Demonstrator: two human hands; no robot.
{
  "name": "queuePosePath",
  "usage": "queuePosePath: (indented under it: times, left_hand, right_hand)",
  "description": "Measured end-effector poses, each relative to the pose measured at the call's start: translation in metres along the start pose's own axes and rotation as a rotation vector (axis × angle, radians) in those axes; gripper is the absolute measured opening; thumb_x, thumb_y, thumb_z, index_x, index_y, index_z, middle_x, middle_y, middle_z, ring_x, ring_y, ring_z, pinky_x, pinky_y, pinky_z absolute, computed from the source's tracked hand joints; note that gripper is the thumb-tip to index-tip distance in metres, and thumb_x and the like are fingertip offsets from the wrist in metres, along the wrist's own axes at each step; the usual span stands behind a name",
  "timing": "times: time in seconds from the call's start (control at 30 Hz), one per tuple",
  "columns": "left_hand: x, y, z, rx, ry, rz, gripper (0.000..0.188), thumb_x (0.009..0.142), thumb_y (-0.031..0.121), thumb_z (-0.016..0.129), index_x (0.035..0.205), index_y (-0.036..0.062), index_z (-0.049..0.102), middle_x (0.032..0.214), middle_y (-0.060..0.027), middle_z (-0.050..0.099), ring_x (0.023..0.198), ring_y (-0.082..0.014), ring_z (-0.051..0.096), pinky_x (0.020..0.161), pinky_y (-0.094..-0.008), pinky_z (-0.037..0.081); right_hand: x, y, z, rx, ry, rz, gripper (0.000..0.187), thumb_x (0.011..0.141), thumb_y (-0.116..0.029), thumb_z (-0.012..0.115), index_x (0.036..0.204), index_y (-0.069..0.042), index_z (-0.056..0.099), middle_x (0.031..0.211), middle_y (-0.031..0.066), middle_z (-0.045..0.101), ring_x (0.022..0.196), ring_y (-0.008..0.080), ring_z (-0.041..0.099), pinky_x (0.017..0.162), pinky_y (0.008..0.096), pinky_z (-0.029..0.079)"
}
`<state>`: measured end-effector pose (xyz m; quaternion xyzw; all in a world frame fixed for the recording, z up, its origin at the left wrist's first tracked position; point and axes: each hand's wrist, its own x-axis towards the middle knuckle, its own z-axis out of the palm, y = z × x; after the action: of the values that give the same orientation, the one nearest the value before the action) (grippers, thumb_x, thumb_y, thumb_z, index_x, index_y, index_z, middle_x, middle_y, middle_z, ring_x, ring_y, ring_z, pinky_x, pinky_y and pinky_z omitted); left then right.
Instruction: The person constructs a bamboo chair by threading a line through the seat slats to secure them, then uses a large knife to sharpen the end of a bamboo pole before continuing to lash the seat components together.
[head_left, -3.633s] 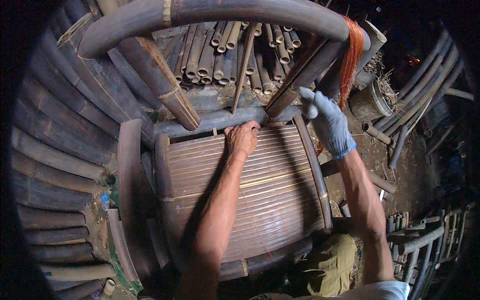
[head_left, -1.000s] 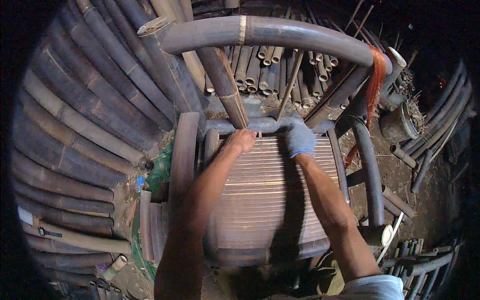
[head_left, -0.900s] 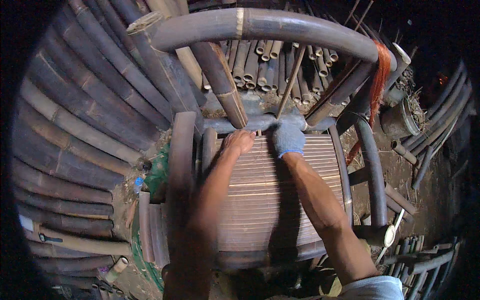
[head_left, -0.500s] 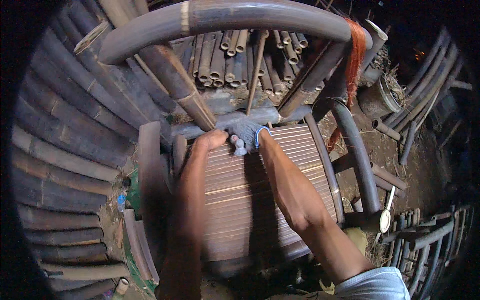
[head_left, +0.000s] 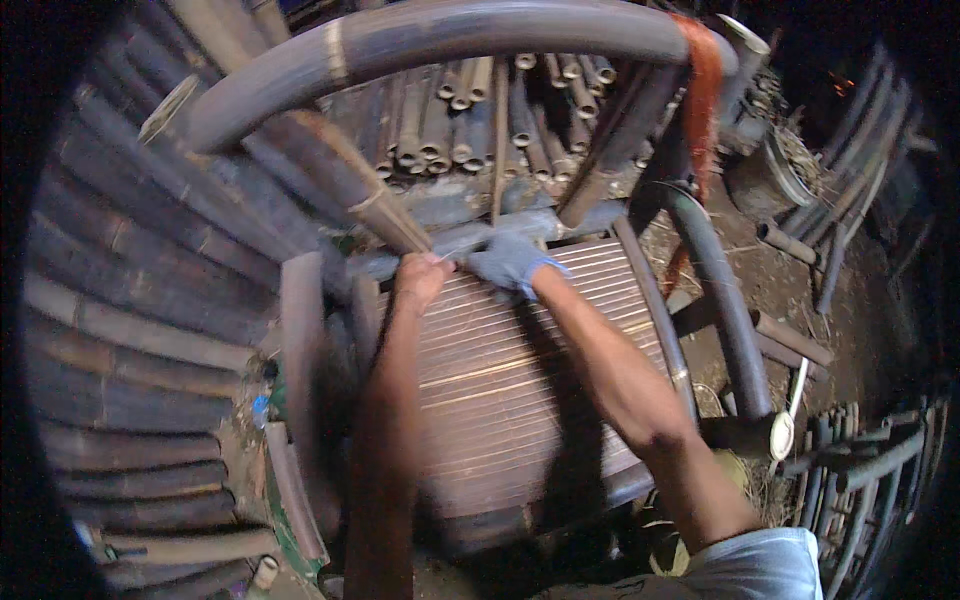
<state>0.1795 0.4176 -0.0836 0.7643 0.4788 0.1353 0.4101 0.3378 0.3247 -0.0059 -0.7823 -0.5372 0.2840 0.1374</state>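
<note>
A bamboo chair stands before me, its slatted seat [head_left: 480, 400] beneath my forearms. My left hand [head_left: 425, 275], bare, is closed at the seat's back left corner, by the foot of a slanting bamboo back post [head_left: 385, 205]. Close to its right is my right hand [head_left: 505, 265], in a grey-blue knitted glove, its fingers bent together and turned toward the left one. It is against or just in front of the rear bamboo crossbar [head_left: 590, 220]. A faint thin strand seems to show near the left fingertips. Whatever either hand pinches is too small and blurred to name.
A thick curved bamboo top rail [head_left: 500, 32] arches above, with orange fibre [head_left: 703, 90] tied at its right end. Bamboo poles [head_left: 440, 130] are stacked behind. Dark bamboo lengths [head_left: 130, 300] line the left. A bucket [head_left: 770, 175] and a bamboo armrest [head_left: 715, 290] are at right.
My right hand has turned from drooping over the slats to pointing at my left hand, and shifted slightly right. My left fingers now show more. The whole view has tilted a little.
</note>
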Motion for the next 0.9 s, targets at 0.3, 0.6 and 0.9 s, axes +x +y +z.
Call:
queuePosePath:
  times: [0.3, 0.6, 0.9]
  left_hand:
    - [-0.042, 0.032, -0.052, -0.691, -0.17, -0.023, 0.018, 0.088, 0.02, 0.065, 0.09, 0.0019, 0.07, 0.068, -0.0026, 0.061, 0.06, -0.0095, 0.053, 0.057, -0.0252, 0.041]
    - [-0.065, 0.06, -0.074, -0.868, -0.408, -0.149, 0.012, 0.089, 0.016, 0.067, 0.092, 0.0043, 0.067, 0.06, 0.0034, 0.048, 0.051, -0.007, 0.045, 0.055, -0.0276, 0.049]
    - [-0.027, 0.017, -0.014, -0.866, 0.159, -0.18, 0.02, 0.084, 0.016, 0.069, 0.094, -0.0014, 0.067, 0.085, -0.0126, 0.07, 0.07, -0.0183, 0.067, 0.069, -0.0353, 0.056]
  right_hand:
    - [-0.053, 0.008, 0.009, -0.099, 0.791, -0.64, 0.031, 0.073, -0.027, 0.073, 0.098, -0.011, 0.067, 0.098, 0.0131, 0.06, 0.094, 0.0328, 0.057, 0.085, 0.0446, 0.044]
    - [-0.081, -0.009, 0.0, 0.375, 0.343, -0.507, 0.025, 0.093, -0.029, 0.061, 0.093, -0.006, 0.071, 0.086, 0.01, 0.068, 0.086, 0.0243, 0.062, 0.081, 0.0369, 0.047]
    - [-0.306, 0.125, -0.262, 0.381, 0.531, -0.115, 0.03, 0.095, -0.029, 0.058, 0.112, -0.004, 0.059, 0.1, 0.0056, 0.061, 0.093, 0.0173, 0.059, 0.082, 0.0312, 0.047]
